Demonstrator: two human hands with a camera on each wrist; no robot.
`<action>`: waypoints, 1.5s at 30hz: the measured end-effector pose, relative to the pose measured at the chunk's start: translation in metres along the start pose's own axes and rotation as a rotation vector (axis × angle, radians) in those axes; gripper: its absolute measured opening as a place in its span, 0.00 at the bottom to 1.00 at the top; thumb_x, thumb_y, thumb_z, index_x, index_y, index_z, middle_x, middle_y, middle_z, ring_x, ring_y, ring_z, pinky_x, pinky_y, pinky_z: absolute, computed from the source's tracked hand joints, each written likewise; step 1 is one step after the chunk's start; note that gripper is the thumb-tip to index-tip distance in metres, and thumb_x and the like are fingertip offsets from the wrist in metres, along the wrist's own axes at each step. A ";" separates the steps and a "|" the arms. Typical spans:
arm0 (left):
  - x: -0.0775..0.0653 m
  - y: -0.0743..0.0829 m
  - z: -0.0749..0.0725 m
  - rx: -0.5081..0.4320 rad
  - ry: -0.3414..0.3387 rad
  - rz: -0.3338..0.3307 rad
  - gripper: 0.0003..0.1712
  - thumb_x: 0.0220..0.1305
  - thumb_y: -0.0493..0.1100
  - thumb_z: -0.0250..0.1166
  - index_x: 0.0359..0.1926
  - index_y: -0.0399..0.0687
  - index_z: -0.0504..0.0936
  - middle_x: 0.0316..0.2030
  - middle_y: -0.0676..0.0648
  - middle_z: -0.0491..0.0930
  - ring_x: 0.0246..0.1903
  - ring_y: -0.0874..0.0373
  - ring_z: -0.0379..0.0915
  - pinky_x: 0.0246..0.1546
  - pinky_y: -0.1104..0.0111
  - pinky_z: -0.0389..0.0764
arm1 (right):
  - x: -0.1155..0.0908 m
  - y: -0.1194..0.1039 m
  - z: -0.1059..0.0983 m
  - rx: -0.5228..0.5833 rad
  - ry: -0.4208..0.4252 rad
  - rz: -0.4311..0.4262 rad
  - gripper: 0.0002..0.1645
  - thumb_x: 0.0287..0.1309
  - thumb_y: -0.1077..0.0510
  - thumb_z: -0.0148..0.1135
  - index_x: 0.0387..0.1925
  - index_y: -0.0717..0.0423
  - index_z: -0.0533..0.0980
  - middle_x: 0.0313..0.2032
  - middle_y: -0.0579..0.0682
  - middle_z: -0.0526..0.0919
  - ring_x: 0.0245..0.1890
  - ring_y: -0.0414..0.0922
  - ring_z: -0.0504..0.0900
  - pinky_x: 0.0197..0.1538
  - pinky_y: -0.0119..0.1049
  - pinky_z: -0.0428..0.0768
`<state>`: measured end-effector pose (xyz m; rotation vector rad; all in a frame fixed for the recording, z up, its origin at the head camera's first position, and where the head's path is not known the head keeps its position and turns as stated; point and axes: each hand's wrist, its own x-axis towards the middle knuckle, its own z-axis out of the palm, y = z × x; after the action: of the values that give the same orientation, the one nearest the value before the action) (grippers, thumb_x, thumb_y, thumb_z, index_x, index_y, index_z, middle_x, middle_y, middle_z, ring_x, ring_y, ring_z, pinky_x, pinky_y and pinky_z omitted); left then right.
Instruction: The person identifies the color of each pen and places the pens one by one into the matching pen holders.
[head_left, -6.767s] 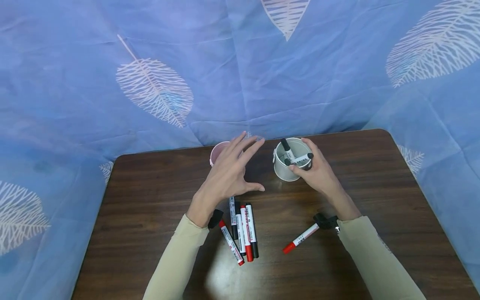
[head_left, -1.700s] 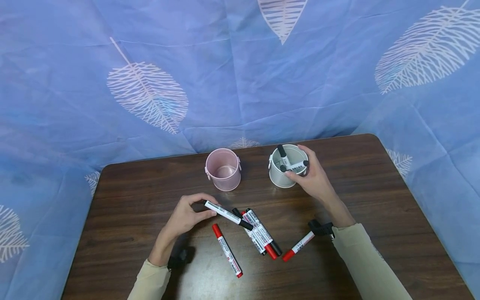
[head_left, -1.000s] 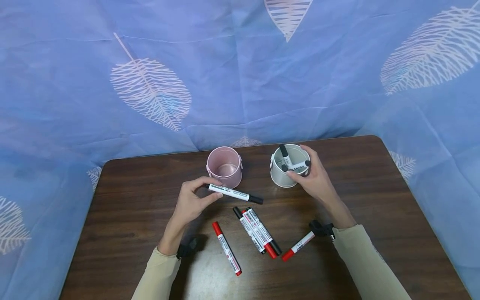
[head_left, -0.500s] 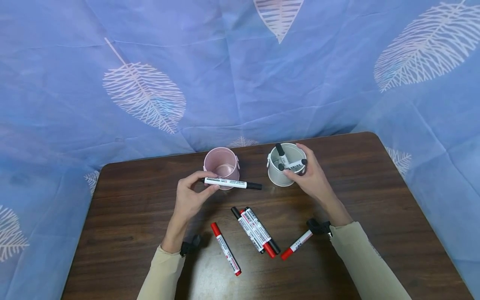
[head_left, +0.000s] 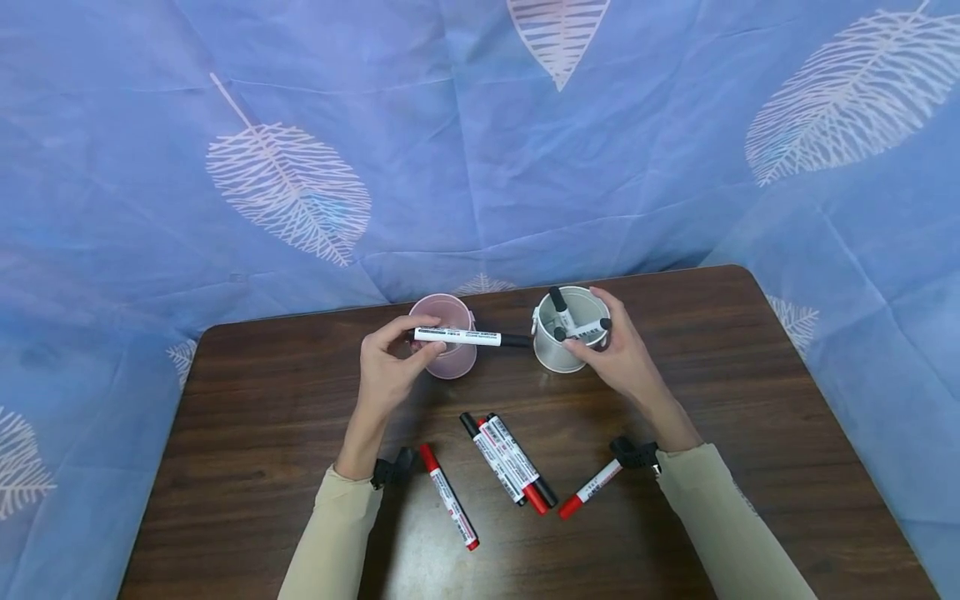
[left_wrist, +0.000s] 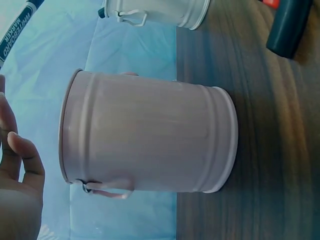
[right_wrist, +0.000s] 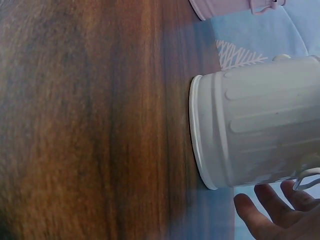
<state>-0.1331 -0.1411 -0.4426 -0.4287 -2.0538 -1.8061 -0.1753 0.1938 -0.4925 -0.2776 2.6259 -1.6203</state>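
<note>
My left hand (head_left: 386, 367) pinches a black-capped whiteboard marker (head_left: 480, 337) near one end, between thumb and fingers. The marker lies level in the air over the pink bucket (head_left: 453, 365), its black cap pointing right, close to the white bucket's rim in the head view. The left wrist view has this pink bucket (left_wrist: 145, 132) side on, with the marker (left_wrist: 17, 32) above its rim level. On the right, my right hand (head_left: 628, 350) holds the white bucket (head_left: 557, 357) by its right side, thumb at the front. Black-capped markers (head_left: 588, 329) lean inside that bucket.
On the brown table (head_left: 270, 442), several black and red markers (head_left: 506, 458) lie bunched in the middle. A red marker (head_left: 450, 496) rests left of them. Another red marker (head_left: 592, 487) lies partly hidden under the right wrist strap. A blue leaf-patterned cloth (head_left: 420, 167) hangs behind.
Since lifting the black marker from the group, my left hand has carried it forward and up over the pink bucket, turning it level. My right hand stays on the white bucket.
</note>
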 end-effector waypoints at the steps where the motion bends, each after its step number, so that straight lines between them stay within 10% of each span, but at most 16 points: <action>1: 0.001 0.000 0.001 -0.002 -0.003 -0.001 0.16 0.51 0.23 0.73 0.43 0.34 0.86 0.30 0.51 0.81 0.27 0.56 0.67 0.28 0.73 0.70 | -0.001 0.000 0.000 0.002 -0.001 0.001 0.55 0.57 0.51 0.73 0.77 0.43 0.50 0.70 0.58 0.60 0.64 0.57 0.65 0.61 0.60 0.66; 15: 0.025 0.006 0.027 -0.083 -0.074 0.006 0.13 0.54 0.24 0.71 0.43 0.30 0.85 0.38 0.41 0.85 0.26 0.58 0.69 0.26 0.73 0.73 | -0.001 0.000 -0.001 0.035 0.009 0.006 0.54 0.57 0.53 0.73 0.76 0.42 0.51 0.69 0.56 0.62 0.64 0.55 0.67 0.63 0.57 0.67; 24: 0.049 0.003 0.041 0.141 -0.103 0.043 0.13 0.53 0.28 0.74 0.41 0.37 0.88 0.22 0.43 0.81 0.18 0.53 0.69 0.20 0.68 0.69 | -0.002 -0.001 -0.002 0.021 0.008 -0.001 0.55 0.57 0.51 0.73 0.77 0.42 0.50 0.70 0.56 0.61 0.65 0.55 0.66 0.64 0.59 0.66; 32: 0.059 0.002 0.046 0.258 -0.169 0.021 0.13 0.55 0.36 0.76 0.43 0.48 0.89 0.24 0.50 0.82 0.22 0.57 0.73 0.26 0.68 0.74 | -0.001 -0.001 -0.001 0.022 0.008 0.003 0.55 0.56 0.51 0.74 0.77 0.42 0.51 0.70 0.57 0.61 0.65 0.55 0.67 0.63 0.58 0.67; 45: 0.073 0.006 0.065 0.519 -0.329 0.182 0.12 0.57 0.41 0.75 0.44 0.51 0.88 0.30 0.55 0.83 0.26 0.66 0.76 0.28 0.70 0.77 | -0.003 -0.002 -0.003 0.008 0.010 0.004 0.55 0.56 0.50 0.74 0.76 0.42 0.51 0.69 0.58 0.62 0.63 0.56 0.68 0.63 0.58 0.68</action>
<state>-0.2003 -0.0766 -0.4105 -0.7623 -2.4988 -1.0930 -0.1728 0.1960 -0.4896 -0.2643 2.6254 -1.6351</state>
